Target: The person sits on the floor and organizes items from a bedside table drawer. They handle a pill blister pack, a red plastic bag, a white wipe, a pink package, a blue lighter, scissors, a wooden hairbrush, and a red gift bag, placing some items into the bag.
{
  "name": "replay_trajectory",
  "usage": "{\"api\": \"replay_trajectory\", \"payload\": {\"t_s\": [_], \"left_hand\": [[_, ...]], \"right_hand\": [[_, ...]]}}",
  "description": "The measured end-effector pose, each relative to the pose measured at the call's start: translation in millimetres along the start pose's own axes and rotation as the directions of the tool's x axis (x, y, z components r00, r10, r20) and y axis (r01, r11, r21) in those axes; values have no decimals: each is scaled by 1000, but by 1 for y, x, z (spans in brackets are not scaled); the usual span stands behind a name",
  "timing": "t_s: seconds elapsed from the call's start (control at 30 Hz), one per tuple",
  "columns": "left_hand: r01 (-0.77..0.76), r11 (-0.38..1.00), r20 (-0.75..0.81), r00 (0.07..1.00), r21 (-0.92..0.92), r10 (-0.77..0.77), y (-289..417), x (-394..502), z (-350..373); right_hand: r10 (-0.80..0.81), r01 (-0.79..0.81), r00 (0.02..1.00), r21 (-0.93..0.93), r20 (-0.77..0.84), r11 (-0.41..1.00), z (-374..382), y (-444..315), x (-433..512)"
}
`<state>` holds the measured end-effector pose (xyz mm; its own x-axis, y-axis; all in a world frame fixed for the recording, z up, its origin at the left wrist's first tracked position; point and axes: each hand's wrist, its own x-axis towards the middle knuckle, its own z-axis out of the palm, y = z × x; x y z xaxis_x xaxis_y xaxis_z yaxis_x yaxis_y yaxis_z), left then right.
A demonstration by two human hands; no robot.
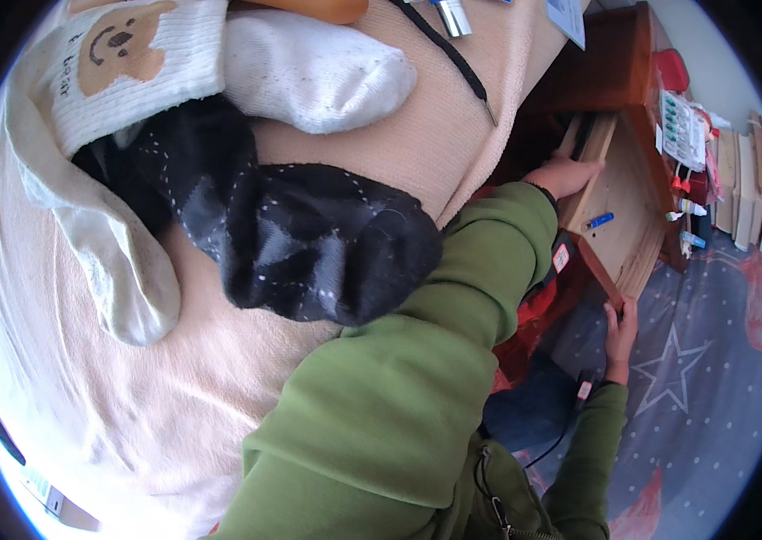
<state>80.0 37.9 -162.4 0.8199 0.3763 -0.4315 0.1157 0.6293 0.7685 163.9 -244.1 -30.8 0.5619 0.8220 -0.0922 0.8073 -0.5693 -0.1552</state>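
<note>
A wooden drawer stands pulled out of a reddish-brown cabinet, at the right of the view. My left hand is on the drawer's near side board, the fingers curled over its edge. Lower down, my right hand grips a corner of the drawer front; part of its grip is hidden. A small blue cylinder, perhaps a battery, lies on the drawer's bottom board. My left sleeve crosses the middle of the view.
On the pinkish-beige fleece blanket lie a black sock, white socks and a black cord. Blister packs, small bottles and books sit beyond the drawer. Grey star-patterned fabric spreads below.
</note>
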Motion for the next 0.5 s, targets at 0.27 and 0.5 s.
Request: {"api": "replay_trajectory", "payload": {"t_s": [0.27, 0.5], "left_hand": [[162, 976, -438, 895, 144, -84, 28, -17, -1], [-281, 709, 64, 946, 647, 316, 92, -56, 0]], "right_hand": [[104, -95, 991, 102, -81, 990, 4, 21, 46], [89, -86, 993, 43, -74, 995, 8, 0, -12]]}}
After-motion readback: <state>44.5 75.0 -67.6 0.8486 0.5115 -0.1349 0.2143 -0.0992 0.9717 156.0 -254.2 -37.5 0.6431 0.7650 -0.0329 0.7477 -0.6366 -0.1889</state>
